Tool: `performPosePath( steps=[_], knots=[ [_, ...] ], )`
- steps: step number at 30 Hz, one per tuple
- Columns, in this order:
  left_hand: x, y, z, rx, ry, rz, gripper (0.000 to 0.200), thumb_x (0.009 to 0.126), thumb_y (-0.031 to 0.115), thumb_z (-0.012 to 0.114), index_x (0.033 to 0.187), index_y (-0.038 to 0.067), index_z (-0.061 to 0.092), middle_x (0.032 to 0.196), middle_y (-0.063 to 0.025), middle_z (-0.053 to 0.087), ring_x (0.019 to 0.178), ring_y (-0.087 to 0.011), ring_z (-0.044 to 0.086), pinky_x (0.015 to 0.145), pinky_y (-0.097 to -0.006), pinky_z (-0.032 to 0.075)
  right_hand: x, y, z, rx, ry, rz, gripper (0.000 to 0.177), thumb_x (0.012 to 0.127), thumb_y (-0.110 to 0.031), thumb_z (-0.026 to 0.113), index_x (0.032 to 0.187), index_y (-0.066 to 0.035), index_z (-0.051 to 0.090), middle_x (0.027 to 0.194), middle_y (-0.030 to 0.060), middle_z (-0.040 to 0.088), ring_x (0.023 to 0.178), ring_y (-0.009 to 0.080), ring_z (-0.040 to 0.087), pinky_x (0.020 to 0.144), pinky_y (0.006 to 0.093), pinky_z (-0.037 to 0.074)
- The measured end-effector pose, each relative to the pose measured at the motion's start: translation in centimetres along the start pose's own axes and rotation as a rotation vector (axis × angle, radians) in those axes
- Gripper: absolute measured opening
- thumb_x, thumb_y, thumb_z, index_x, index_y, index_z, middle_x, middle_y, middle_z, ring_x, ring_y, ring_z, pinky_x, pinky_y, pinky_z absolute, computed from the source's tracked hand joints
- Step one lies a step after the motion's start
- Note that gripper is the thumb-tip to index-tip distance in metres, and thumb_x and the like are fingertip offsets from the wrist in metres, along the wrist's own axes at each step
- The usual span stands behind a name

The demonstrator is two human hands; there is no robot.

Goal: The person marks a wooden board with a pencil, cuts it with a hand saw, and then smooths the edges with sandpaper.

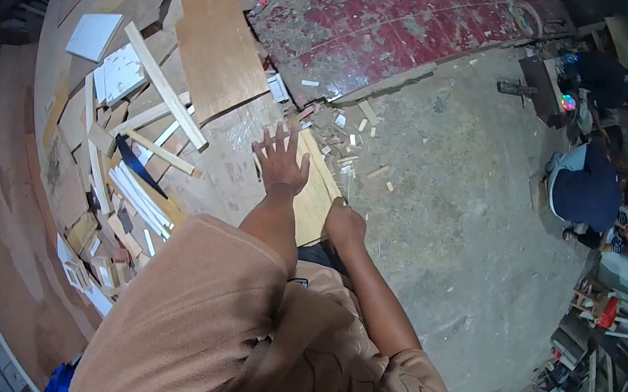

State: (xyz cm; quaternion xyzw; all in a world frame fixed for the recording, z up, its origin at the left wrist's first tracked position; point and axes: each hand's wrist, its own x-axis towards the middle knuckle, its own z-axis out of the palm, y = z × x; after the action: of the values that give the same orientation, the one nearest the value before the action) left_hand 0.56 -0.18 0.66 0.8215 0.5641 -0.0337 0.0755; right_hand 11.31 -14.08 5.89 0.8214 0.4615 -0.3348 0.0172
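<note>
A pale yellow wooden board (313, 204) lies in front of my body, partly over the edge of a plywood work surface. My left hand (283, 165) rests flat with its fingers spread, beside and partly over the board's left side. At the board's right edge, my right hand (346, 225) is closed, its fingers curled round the edge and mostly hidden from view. A narrow strip of wood (322, 162) runs along the upper right side of the board.
Left of me, the plywood surface (232, 176) carries a brown plywood sheet (219, 44), a long batten (164, 84), white panels (121, 74) and many offcuts. Small wood scraps (348, 160) litter the concrete floor (457, 217). Two people (588, 184) are at the right; more clutter lies lower right.
</note>
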Motion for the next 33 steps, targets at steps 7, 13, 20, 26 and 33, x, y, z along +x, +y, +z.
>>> performPosePath(
  steps=[7, 13, 20, 26, 33],
  knots=[
    [0.0, 0.2, 0.1, 0.004, -0.012, -0.01, 0.073, 0.092, 0.05, 0.044, 0.154, 0.02, 0.02, 0.158, -0.0139, 0.02, 0.146, -0.0408, 0.013, 0.114, -0.0643, 0.005, -5.7, -1.8, -7.7, -0.042, -0.183, 0.068, 0.024, 0.085, -0.012, 0.052, 0.095, 0.0, 0.071, 0.094, 0.023, 0.07, 0.088, 0.0364, 0.071, 0.075, 0.0455, 0.057],
    [0.1, 0.3, -0.3, 0.009, -0.064, -0.032, 0.076, 0.091, 0.052, 0.045, 0.155, 0.02, 0.019, 0.16, -0.0122, 0.016, 0.146, -0.0393, 0.011, 0.115, -0.0633, 0.005, -5.1, -4.0, -9.5, -0.109, -0.249, 0.11, 0.025, 0.086, -0.012, 0.051, 0.093, -0.001, 0.072, 0.096, 0.0211, 0.071, 0.088, 0.0343, 0.071, 0.074, 0.043, 0.057],
    [0.2, 0.1, -0.3, -0.008, -0.062, -0.044, 0.077, 0.09, 0.056, 0.046, 0.154, 0.023, 0.02, 0.16, -0.0103, 0.017, 0.147, -0.0377, 0.009, 0.115, -0.0615, 0.005, 0.0, 0.1, 0.8, -0.032, -0.074, 0.078, 0.021, 0.088, -0.013, 0.052, 0.097, -0.001, 0.066, 0.089, 0.0213, 0.071, 0.083, 0.0377, 0.071, 0.069, 0.0473, 0.057],
    [0.1, 0.3, -0.3, 0.024, -0.106, -0.054, 0.075, 0.091, 0.057, 0.044, 0.154, 0.023, 0.021, 0.159, -0.0104, 0.017, 0.147, -0.0379, 0.01, 0.115, -0.0609, 0.005, -9.2, -0.7, -11.6, -0.098, -0.267, 0.075, 0.022, 0.085, -0.011, 0.051, 0.095, 0.0, 0.066, 0.092, 0.0251, 0.069, 0.086, 0.039, 0.07, 0.074, 0.0482, 0.056],
    [0.1, 0.2, 0.3, -0.017, -0.025, -0.04, 0.075, 0.089, 0.053, 0.048, 0.153, 0.021, 0.025, 0.157, -0.011, 0.021, 0.146, -0.0369, 0.012, 0.114, -0.0618, 0.005, 0.8, -1.8, -0.6, -0.029, -0.145, 0.112, 0.021, 0.085, -0.012, 0.051, 0.091, -0.001, 0.068, 0.094, 0.0218, 0.07, 0.086, 0.039, 0.07, 0.074, 0.0479, 0.057]
  ],
)
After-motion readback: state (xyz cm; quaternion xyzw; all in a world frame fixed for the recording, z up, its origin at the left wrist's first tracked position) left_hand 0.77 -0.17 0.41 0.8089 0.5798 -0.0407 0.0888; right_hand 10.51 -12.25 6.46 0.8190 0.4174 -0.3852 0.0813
